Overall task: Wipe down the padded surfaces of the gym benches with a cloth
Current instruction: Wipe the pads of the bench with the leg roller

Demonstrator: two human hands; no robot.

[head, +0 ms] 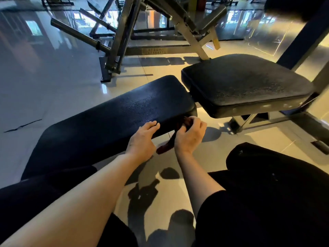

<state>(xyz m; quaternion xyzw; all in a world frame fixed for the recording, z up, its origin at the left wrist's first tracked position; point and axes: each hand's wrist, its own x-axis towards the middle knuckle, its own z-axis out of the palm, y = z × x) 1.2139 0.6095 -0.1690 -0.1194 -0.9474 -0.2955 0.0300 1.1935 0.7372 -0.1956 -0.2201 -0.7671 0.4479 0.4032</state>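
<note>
The person is crouching beside a long black padded bench (110,120), both bare forearms reaching toward its near edge. The left hand (142,139) is resting on the side edge of the pad, fingers laid fairly straight over the rim and holding nothing. The right hand (189,133) is curling its fingers around a dark reddish cloth (169,141), pressing the bunched upper part against the side of the pad while a loose tail is hanging below toward the tiled floor (222,148). A second black seat pad (245,82) is sitting just beyond the end of the bench. No containers are showing.
</note>
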